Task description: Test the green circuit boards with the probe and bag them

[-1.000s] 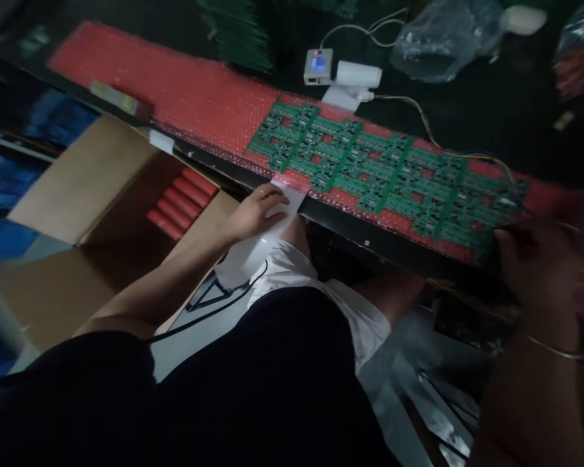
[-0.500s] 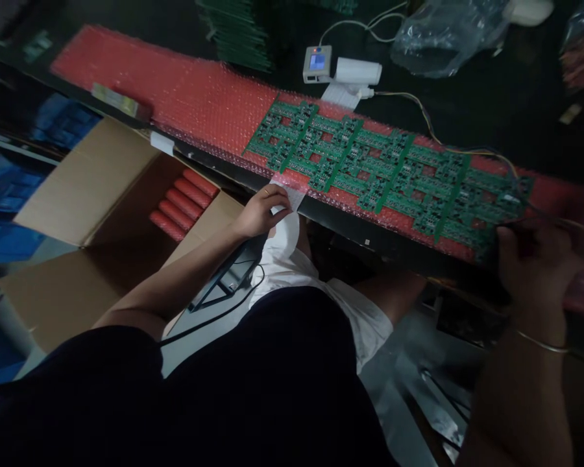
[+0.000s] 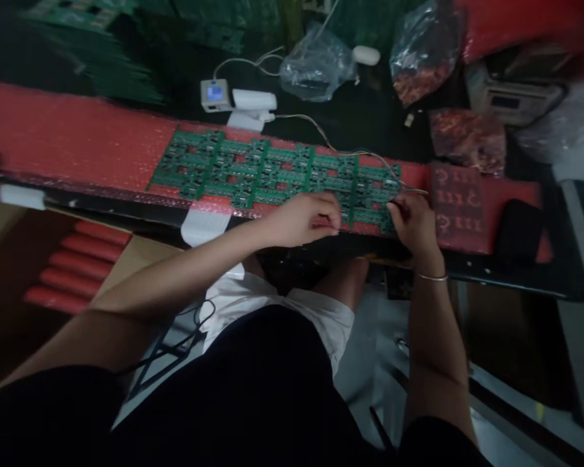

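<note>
A row of joined green circuit boards [image 3: 282, 175] lies on a long strip of red bubble wrap [image 3: 78, 136] along the table's front edge. My right hand [image 3: 415, 224] is closed at the right end of the boards, its fingers pinching the thin multicoloured wire cable [image 3: 316, 130]; the cable's tip is hidden there. My left hand [image 3: 309, 219] hovers over the front edge of the boards, thumb and fingers curled together. Whatever those fingers hold, if anything, cannot be made out.
Behind the boards stand a small box with a lit screen [image 3: 215, 95], a white cylinder [image 3: 254, 100] and clear plastic bags [image 3: 318, 65]. A black object [image 3: 518, 232] rests at right. Red rolls [image 3: 80, 266] fill a carton at lower left.
The view has swung to the right. My left hand has moved from the white strip at the table edge rightward to the boards; my right hand stays at their right end.
</note>
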`<state>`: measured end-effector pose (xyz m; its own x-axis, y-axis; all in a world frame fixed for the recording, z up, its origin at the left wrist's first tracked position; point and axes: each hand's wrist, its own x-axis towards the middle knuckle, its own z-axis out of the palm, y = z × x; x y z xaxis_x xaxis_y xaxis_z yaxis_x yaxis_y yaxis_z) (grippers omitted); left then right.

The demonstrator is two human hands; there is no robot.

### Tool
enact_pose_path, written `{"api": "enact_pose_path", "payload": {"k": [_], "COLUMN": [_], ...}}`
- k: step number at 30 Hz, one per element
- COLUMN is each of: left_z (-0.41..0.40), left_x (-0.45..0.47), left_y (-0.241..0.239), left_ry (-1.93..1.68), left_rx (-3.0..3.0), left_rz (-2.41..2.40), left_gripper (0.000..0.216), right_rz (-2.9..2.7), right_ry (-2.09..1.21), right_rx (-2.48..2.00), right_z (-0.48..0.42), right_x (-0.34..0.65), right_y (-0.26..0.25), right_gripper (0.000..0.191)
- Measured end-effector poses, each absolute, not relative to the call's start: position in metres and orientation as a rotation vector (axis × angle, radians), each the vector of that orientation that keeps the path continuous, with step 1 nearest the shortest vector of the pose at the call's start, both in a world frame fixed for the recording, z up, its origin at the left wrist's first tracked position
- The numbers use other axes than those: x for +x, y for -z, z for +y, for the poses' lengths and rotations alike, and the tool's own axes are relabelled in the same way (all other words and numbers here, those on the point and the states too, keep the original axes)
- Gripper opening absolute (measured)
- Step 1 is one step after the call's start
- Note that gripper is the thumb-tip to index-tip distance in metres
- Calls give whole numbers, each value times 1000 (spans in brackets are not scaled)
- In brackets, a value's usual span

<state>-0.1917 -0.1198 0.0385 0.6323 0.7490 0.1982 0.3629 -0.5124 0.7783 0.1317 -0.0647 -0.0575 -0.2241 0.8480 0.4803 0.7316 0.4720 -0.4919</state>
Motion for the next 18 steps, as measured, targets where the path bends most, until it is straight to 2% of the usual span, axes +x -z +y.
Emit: {"api": "enact_pose_path", "payload": {"k": [3,7,18], "left_z": [-85,-64,-64], "left_x": [-124,-77,-54], "left_y": [-6,21,20], "left_ry": [-679,-585,-427], "left_rx": [2168,2215,2300], "left_rz": [878,991,1156], "left_gripper": [10,13,19], "right_rz": [-1928,-1837,-1767], "right_ry": [-240,-246,-323], "right_rx": [-1303,-1339,-1320], "right_z": [-64,-61,-51], "right_x": [133,135,131], "right_y": [54,53,65], "right_gripper": [38,36,35]}}
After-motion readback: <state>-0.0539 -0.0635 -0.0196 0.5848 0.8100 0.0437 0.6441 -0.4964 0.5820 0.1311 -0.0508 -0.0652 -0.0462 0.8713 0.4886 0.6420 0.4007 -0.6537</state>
